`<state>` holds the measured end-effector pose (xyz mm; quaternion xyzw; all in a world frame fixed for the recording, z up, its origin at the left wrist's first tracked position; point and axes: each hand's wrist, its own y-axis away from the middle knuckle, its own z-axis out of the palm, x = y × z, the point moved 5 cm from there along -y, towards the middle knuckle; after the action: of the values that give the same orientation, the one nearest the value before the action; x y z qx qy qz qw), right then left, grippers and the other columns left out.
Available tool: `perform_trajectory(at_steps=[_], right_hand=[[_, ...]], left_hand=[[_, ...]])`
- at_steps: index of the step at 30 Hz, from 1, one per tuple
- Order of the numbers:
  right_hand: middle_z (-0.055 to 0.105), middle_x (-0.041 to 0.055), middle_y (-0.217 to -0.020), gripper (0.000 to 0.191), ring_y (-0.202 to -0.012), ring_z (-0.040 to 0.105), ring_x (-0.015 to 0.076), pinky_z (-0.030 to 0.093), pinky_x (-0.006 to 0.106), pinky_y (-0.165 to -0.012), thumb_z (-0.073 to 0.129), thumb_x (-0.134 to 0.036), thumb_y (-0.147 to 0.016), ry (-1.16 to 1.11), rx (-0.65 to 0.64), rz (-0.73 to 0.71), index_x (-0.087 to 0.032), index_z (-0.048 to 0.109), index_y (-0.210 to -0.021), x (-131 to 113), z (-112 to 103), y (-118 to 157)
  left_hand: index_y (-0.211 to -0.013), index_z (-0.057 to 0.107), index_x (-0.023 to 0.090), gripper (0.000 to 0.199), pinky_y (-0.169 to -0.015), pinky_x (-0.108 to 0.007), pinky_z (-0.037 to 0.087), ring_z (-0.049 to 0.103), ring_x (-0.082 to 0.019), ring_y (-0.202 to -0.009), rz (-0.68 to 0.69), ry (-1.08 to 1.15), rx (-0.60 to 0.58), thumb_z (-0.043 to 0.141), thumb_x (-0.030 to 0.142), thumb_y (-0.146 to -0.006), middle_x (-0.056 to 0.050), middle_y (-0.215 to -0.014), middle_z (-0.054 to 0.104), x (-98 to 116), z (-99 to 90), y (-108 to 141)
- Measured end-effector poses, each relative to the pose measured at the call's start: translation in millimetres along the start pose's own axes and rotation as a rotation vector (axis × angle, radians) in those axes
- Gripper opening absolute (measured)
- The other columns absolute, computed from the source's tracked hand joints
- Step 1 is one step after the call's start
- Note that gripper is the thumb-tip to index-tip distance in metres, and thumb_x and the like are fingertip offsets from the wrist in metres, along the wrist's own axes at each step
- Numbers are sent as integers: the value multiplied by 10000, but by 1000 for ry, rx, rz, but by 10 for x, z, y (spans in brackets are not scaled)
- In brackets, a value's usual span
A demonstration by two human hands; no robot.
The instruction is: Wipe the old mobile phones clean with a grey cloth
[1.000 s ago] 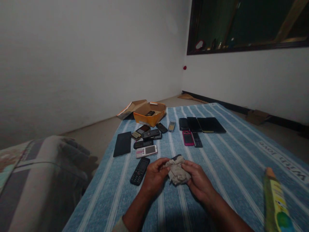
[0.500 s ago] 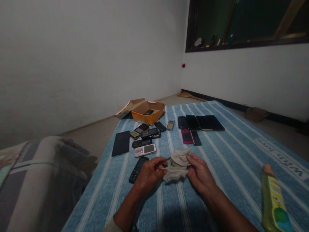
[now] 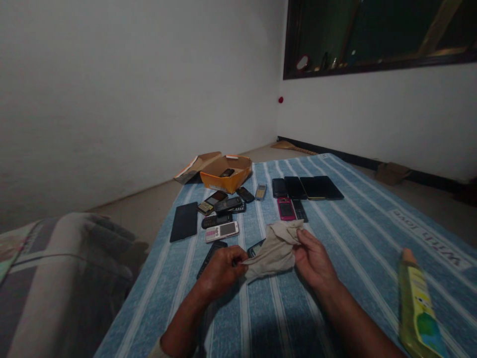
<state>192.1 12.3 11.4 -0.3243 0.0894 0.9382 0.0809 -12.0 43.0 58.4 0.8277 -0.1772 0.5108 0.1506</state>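
Note:
Stretched between my hands is a crumpled beige cloth (image 3: 274, 251). My left hand (image 3: 223, 271) pinches its left corner, beside a black keypad phone (image 3: 208, 256) that it partly hides. My right hand (image 3: 315, 258) grips the cloth's right edge. A dark phone (image 3: 256, 247) shows partly behind the cloth, between my hands. Farther off lie a white and pink phone (image 3: 222, 231), a pile of dark phones (image 3: 228, 204), a pink phone (image 3: 286, 209) and a black keypad phone (image 3: 300, 211).
An open orange box (image 3: 226, 180) with a phone inside stands at the far end of the striped blue cloth (image 3: 350, 248). Black tablets (image 3: 322, 188) lie at the far right, another tablet (image 3: 184, 222) at the left. A yellow-green bottle (image 3: 419, 308) is at the right.
The beige cloth is spread wider, its left corner now pinched in my left hand. A dark phone now shows behind it. The view has shifted slightly.

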Motion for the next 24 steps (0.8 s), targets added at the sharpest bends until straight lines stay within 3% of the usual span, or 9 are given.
perform_trajectory(at_steps=[4,10,13,15,17,20,24], right_hand=[[741,50,-866,202,-878,668,226,513,376,-835,803,-311,-697,28,23,-16,-190,720,-836,-9,11,19],[721,38,-757,209,-819,665,228,517,355,-768,819,-350,-677,60,33,-22,-190,692,-721,4,91,90],[704,29,-709,252,-758,655,215,505,331,-719,826,-394,-663,122,15,-16,-186,686,-694,35,173,171],[695,26,-688,271,-707,640,198,490,311,-682,824,-415,-664,177,-24,-1,-179,694,-692,70,240,240],[684,24,-661,289,-652,618,180,473,296,-639,818,-434,-668,233,-68,20,-170,701,-681,108,297,307],[679,30,-636,317,-599,600,168,460,287,-596,818,-456,-663,300,-86,22,-155,721,-681,129,327,368],[712,57,-705,329,-625,628,182,481,292,-584,828,-461,-643,291,0,1,-153,744,-725,88,260,365]], left_hand=[[-584,647,167,75,-515,-229,341,472,-125,-517,-89,29,122,623,234,-607,28,-521,559,-59,-100,7],[-681,688,170,174,-538,-237,406,566,-157,-584,-81,27,396,736,296,-571,4,-623,652,63,-229,146],[-654,673,169,219,-484,-225,384,521,-124,-485,-110,122,367,738,375,-621,28,-535,595,133,-58,190],[-640,665,153,312,-436,-215,354,504,-110,-419,-177,229,240,717,458,-672,19,-483,579,149,155,183],[-616,651,137,377,-383,-198,282,453,-86,-356,-234,348,193,708,502,-695,5,-441,570,154,327,178],[-642,648,121,270,-403,-169,337,524,-85,-414,-251,585,307,753,368,-669,-18,-498,626,153,429,209],[-717,659,128,164,-546,-215,520,661,-138,-613,-275,852,454,761,241,-659,-49,-716,721,124,433,350]])
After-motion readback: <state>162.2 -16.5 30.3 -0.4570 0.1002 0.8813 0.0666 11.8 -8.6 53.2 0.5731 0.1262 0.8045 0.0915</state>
